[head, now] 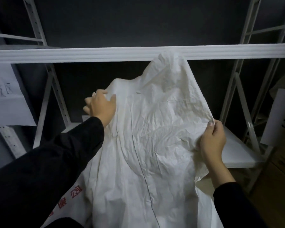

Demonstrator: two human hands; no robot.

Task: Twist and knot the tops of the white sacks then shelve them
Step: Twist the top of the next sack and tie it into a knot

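Storeroom/whse. White metal rack [105, 54] w/ slotted uprights. Handwritten paper sign [7, 96] left of rack, "3" label [283, 119] right.

dim room | white sack [155, 129] brightest | edges bowed | left paper sign [5, 94] perhaps blurred

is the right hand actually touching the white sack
Touching. The head view shows the right hand pinching a bunched edge of the white sack between its thumb and curled fingers, with no gap.
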